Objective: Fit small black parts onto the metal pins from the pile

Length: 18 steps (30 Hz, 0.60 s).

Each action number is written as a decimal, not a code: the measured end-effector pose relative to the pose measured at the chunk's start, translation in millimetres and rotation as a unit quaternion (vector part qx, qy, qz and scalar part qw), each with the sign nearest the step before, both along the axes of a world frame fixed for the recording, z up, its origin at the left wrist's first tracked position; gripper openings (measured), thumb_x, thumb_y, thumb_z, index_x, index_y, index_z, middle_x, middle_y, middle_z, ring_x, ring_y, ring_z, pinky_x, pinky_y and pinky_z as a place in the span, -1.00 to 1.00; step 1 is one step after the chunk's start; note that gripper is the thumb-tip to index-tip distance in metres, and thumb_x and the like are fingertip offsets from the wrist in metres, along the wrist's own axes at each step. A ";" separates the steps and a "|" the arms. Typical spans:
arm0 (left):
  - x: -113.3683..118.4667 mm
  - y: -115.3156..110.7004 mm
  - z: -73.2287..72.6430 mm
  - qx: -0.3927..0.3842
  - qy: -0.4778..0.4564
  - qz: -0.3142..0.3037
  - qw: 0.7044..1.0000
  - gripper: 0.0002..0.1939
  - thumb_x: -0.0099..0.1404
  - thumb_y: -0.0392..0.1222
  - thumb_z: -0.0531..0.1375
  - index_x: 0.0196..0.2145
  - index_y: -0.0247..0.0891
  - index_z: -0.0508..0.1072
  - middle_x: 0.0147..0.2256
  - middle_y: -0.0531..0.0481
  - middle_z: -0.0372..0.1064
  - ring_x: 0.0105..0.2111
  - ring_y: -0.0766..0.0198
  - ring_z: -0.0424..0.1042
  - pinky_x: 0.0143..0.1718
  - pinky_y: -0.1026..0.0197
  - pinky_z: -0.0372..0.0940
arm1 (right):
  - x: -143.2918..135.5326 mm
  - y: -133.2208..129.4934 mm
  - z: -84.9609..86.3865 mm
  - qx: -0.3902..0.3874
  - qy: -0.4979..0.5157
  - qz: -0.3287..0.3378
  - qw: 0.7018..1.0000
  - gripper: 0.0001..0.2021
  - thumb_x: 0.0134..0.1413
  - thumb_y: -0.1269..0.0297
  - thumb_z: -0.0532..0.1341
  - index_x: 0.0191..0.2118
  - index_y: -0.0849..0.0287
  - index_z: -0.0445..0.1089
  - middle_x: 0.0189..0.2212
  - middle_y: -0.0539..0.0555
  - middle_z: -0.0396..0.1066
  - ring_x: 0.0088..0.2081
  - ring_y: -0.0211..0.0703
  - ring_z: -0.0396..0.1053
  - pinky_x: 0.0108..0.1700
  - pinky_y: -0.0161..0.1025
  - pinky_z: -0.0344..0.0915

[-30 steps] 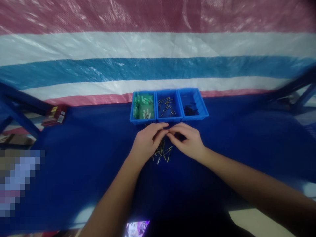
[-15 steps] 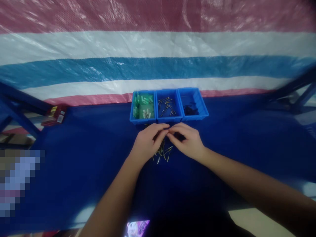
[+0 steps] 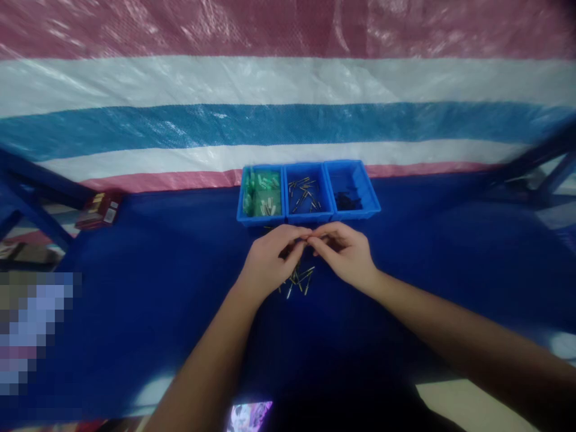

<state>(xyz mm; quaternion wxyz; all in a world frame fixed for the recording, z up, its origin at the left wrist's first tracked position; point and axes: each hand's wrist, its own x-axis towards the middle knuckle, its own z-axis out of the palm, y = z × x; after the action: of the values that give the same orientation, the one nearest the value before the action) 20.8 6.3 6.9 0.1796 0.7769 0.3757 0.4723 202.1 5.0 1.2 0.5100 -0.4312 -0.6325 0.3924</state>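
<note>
My left hand point(image 3: 273, 257) and my right hand point(image 3: 345, 252) meet fingertip to fingertip over the blue table, just in front of the bins. Both are closed in a pinch; whatever lies between the fingertips is too small or hidden to name. Beneath and behind the hands is a pile of thin, brass-coloured metal pieces point(image 3: 297, 281), partly covered by my left hand. Three blue bins stand side by side: the left bin point(image 3: 261, 222) holds green and whitish pieces, the middle bin point(image 3: 308, 217) similar thin metal pieces, and the right bin point(image 3: 359, 212) small dark parts.
A striped plastic sheet point(image 3: 288, 123) hangs behind the table point(image 3: 148, 282). Toward the left back sits a dark red box point(image 3: 99, 210). Dark blue frame bars rise at both sides. A lit screen point(image 3: 249, 416) shows at the bottom edge.
The fingers of my right hand have shifted slightly and curled more, with its thumb reaching across to the left fingertips. The bins and the pile stay in place.
</note>
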 end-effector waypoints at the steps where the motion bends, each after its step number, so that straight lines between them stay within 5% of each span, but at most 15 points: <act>1: -0.3 0.0 0.1 0.001 0.001 0.004 1.000 -0.79 0.33 -0.36 0.22 -0.08 -0.21 0.51 -0.24 -0.01 0.53 -0.37 0.38 0.48 -0.29 0.31 0.44 | -0.1 0.2 -0.1 -0.009 0.008 0.001 1.000 -0.90 0.12 0.30 0.37 -0.25 0.16 0.49 -0.40 0.03 0.57 -0.48 -0.25 0.52 -0.41 -0.29 0.49; 18: 0.0 -1.1 0.5 0.007 -0.015 0.021 1.000 -0.76 0.32 -0.37 0.25 -0.06 -0.22 0.49 -0.16 -0.02 0.52 -0.34 0.39 0.49 -0.34 0.35 0.41 | 2.6 1.0 4.2 0.002 -0.065 0.006 0.998 -0.89 0.22 0.30 0.27 -0.28 0.16 0.56 -0.47 -0.01 0.58 -0.51 -0.29 0.50 -0.42 -0.34 0.50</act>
<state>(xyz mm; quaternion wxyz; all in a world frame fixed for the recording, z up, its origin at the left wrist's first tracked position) 20.7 5.2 7.4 0.1695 0.7632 0.3855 0.4901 204.6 6.0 5.4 0.4661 -0.4512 -0.6675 0.3654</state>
